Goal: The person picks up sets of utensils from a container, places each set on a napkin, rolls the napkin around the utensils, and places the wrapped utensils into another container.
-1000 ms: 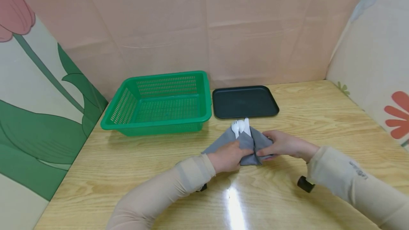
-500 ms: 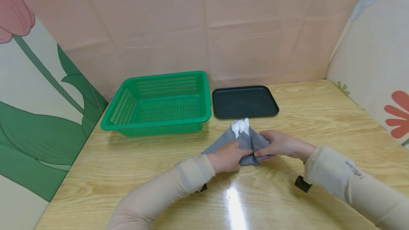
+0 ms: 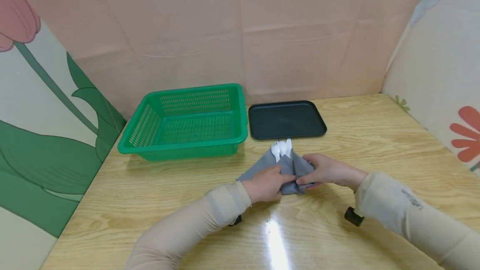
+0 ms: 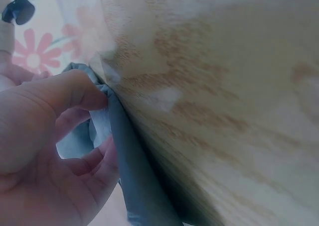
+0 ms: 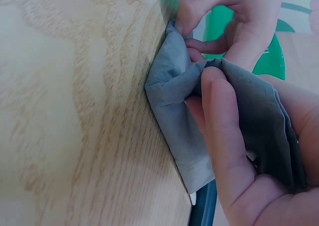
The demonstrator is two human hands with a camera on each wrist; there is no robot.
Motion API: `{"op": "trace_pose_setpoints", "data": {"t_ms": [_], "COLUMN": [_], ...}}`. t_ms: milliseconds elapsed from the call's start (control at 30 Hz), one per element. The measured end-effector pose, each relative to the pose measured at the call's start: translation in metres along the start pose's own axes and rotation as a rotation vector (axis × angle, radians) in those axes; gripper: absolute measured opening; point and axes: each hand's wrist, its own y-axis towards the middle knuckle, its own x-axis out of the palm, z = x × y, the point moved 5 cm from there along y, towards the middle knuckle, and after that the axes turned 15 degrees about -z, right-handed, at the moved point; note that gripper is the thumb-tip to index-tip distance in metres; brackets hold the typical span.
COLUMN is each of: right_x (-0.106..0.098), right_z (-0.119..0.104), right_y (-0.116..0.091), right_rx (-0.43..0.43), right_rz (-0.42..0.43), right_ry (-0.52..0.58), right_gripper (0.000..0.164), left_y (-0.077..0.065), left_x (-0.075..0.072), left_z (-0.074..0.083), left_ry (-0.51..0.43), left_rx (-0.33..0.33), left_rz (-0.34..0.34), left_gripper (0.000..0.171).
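A grey cloth napkin (image 3: 259,168) is partly folded around a white fork (image 3: 275,149), spoon (image 3: 283,148) and knife (image 3: 289,146), whose upper ends stick out at its far side. My left hand (image 3: 265,183) pinches the near edge of the cloth between thumb and fingers, its index finger lying across the fold. On the right, my right hand (image 3: 330,171) grips the right flap, with the thumb on top and fingers beneath. Seen from the right wrist, the napkin (image 5: 174,99) bends up between both hands. The lower parts of the cutlery are hidden in the cloth.
A green plastic basket (image 3: 198,145) stands at the back left of the wooden table (image 3: 180,195). Beside it, a black tray (image 3: 287,120) lies just beyond the cutlery tips. A pink sheet hangs behind the table.
My right hand has shifted slightly left, carrying the right flap of the napkin inward. My left hand stays nearly in place, and the cutlery has barely moved.
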Motion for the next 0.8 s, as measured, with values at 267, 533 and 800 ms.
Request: {"op": "trace_pose_setpoints", "data": {"t_ms": [267, 533, 800], "right_x": [0.0024, 0.0064, 0.0073], "right_z": [-0.0014, 0.0014, -0.0005], "right_y": [-0.0004, 0.0017, 0.0016], "right_rx": [0.018, 0.026, 0.044], "right_rz": [0.010, -0.005, -0.003], "right_ry": [0.002, 0.015, 0.006], "right_gripper": [0.060, 0.059, 0.063], "left_y": [-0.0005, 0.0003, 0.0010], "left_x": [0.0006, 0.0022, 0.0046], "left_z": [-0.0019, -0.0039, -0.0082], "left_ry": [-0.030, -0.057, -0.185], "left_rx": [0.021, -0.008, -0.010], "left_rz": [0.012, 0.009, 0.055], "left_gripper": [0.058, 0.061, 0.051]}}
